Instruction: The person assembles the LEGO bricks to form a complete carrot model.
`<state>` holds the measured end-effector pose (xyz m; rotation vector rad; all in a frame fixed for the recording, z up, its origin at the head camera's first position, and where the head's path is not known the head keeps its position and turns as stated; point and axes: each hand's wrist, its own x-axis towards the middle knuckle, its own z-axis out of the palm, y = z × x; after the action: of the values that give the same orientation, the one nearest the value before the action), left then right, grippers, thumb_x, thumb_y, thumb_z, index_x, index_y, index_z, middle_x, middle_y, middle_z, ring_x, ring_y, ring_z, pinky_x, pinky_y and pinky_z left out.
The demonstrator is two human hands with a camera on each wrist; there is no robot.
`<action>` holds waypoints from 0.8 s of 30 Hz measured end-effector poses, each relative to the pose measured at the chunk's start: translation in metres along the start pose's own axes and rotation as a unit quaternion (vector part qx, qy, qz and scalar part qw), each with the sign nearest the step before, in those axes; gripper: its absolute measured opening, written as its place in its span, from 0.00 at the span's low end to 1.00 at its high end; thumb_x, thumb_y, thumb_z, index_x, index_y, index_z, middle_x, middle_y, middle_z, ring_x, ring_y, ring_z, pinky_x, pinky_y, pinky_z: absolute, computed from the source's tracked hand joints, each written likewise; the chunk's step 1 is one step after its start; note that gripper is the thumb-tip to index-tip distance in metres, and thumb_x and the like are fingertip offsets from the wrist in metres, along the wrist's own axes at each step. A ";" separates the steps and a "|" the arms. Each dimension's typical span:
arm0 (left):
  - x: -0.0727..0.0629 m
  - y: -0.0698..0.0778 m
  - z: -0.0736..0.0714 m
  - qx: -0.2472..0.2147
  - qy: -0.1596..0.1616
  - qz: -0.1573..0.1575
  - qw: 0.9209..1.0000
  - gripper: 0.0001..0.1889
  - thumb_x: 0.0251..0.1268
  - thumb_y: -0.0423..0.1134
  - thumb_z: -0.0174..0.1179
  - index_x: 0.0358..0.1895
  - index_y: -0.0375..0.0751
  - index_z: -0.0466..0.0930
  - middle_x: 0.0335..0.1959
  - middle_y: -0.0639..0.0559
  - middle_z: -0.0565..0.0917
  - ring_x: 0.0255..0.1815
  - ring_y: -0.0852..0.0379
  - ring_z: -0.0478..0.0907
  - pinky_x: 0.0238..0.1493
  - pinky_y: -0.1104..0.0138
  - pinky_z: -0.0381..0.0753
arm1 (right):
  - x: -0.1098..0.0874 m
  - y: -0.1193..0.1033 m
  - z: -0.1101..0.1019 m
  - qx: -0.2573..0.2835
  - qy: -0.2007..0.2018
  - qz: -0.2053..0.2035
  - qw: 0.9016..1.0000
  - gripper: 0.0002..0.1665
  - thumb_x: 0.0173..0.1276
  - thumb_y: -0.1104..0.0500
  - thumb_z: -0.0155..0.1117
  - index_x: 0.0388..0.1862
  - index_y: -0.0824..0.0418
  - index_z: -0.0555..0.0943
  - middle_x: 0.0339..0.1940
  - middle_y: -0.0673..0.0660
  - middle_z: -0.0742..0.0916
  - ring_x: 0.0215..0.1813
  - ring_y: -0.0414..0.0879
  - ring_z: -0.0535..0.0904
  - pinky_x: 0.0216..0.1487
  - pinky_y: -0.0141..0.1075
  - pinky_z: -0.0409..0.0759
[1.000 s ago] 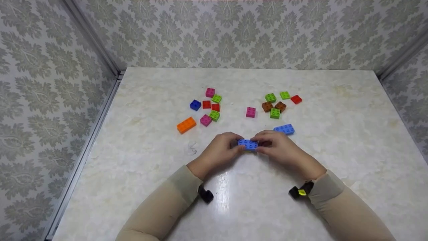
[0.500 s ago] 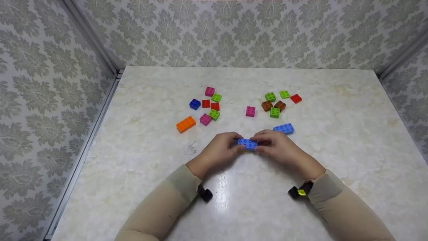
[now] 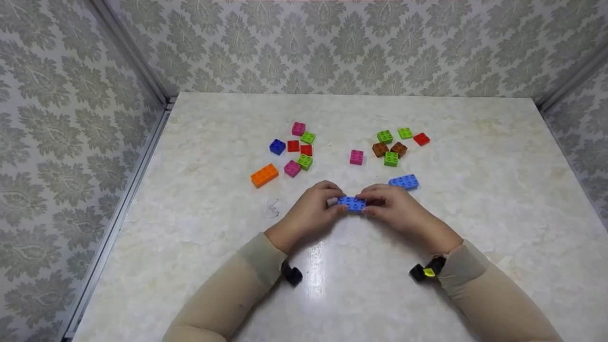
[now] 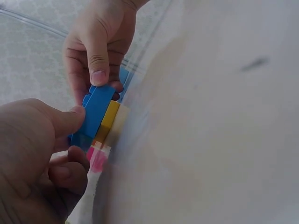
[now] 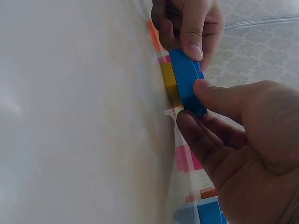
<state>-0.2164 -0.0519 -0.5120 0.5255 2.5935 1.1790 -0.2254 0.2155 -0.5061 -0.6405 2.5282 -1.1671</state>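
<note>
A light blue eight-stud toy brick (image 3: 352, 204) lies between both hands, studs up. Under it sits a yellow brick (image 4: 108, 122), seen in both wrist views close over the table. My left hand (image 3: 313, 209) pinches the blue brick's left end, its thumb on the near side. At the other end my right hand (image 3: 401, 211) pinches it between thumb and fingers. In the right wrist view the yellow brick (image 5: 171, 84) is narrower in length than the blue one and stands against its underside. A second light blue brick (image 3: 403, 182) lies just beyond the right hand, partly covered by it.
An orange brick (image 3: 264, 175) lies at left, near a dark blue brick (image 3: 277, 147) and several pink, green and red ones. A pink brick (image 3: 356, 157) lies mid-table. Brown bricks (image 3: 380, 149), green ones and a red brick (image 3: 421, 138) lie back right. Patterned walls enclose the table (image 3: 190, 266).
The left hand's upper fingers have risen slightly, showing a pale gap beside the brick's left end. The right hand and the bricks stay about where they were.
</note>
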 end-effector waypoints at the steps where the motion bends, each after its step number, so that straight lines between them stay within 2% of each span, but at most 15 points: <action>1: 0.000 0.000 0.000 0.008 0.001 0.001 1.000 0.16 0.83 0.46 0.70 0.64 0.44 0.92 0.65 0.49 0.86 0.65 0.51 0.84 0.78 0.55 0.82 | 0.000 0.000 0.000 0.001 -0.003 0.004 1.000 0.22 0.81 0.61 0.74 0.71 0.56 0.90 0.71 0.59 0.90 0.74 0.59 0.86 0.78 0.58 0.82; 6: 0.000 0.002 0.000 0.011 -0.003 -0.011 1.000 0.18 0.83 0.46 0.70 0.66 0.45 0.92 0.60 0.50 0.87 0.61 0.52 0.84 0.75 0.55 0.83 | 0.001 -0.001 -0.001 0.011 -0.016 0.024 1.000 0.23 0.81 0.60 0.74 0.72 0.55 0.89 0.73 0.58 0.89 0.77 0.59 0.84 0.80 0.59 0.80; 10: 0.000 0.001 0.001 0.004 -0.003 -0.022 1.000 0.18 0.82 0.47 0.71 0.67 0.45 0.92 0.60 0.50 0.88 0.61 0.54 0.84 0.75 0.56 0.83 | 0.001 0.000 -0.001 0.014 -0.021 0.023 0.999 0.24 0.82 0.59 0.74 0.73 0.54 0.88 0.73 0.57 0.89 0.76 0.57 0.84 0.80 0.58 0.80; 16: 0.000 -0.006 -0.007 0.002 -0.003 -0.021 1.000 0.30 0.81 0.55 0.71 0.78 0.47 0.84 0.65 0.49 0.87 0.64 0.52 0.85 0.76 0.53 0.84 | 0.002 0.001 0.001 0.004 -0.011 0.014 1.000 0.24 0.81 0.60 0.74 0.74 0.52 0.88 0.71 0.56 0.89 0.74 0.56 0.85 0.79 0.58 0.81; 18: 0.000 -0.009 -0.014 -0.007 0.011 -0.025 1.000 0.32 0.82 0.59 0.69 0.80 0.47 0.81 0.67 0.48 0.87 0.65 0.50 0.84 0.77 0.51 0.83 | 0.002 0.001 0.001 0.002 -0.004 0.014 1.000 0.24 0.81 0.60 0.74 0.74 0.52 0.88 0.70 0.55 0.89 0.73 0.56 0.85 0.79 0.58 0.82; 20: 0.000 -0.012 -0.023 -0.024 0.035 -0.041 0.998 0.32 0.83 0.62 0.66 0.79 0.48 0.81 0.67 0.50 0.87 0.65 0.49 0.83 0.77 0.50 0.83 | 0.002 0.002 0.001 0.000 0.001 0.016 1.000 0.24 0.81 0.61 0.73 0.74 0.51 0.88 0.70 0.55 0.89 0.73 0.55 0.85 0.79 0.58 0.81; 24: -0.001 -0.019 -0.050 -0.040 0.098 -0.067 0.992 0.24 0.85 0.60 0.65 0.70 0.50 0.87 0.63 0.53 0.86 0.60 0.50 0.81 0.70 0.52 0.86 | 0.003 0.002 0.001 0.000 0.004 0.022 1.000 0.24 0.82 0.60 0.73 0.74 0.50 0.88 0.71 0.55 0.88 0.72 0.54 0.84 0.77 0.56 0.83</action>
<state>-0.2375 -0.0972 -0.4942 0.2250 2.6789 1.3443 -0.2287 0.2146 -0.5083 -0.5790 2.5352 -1.1580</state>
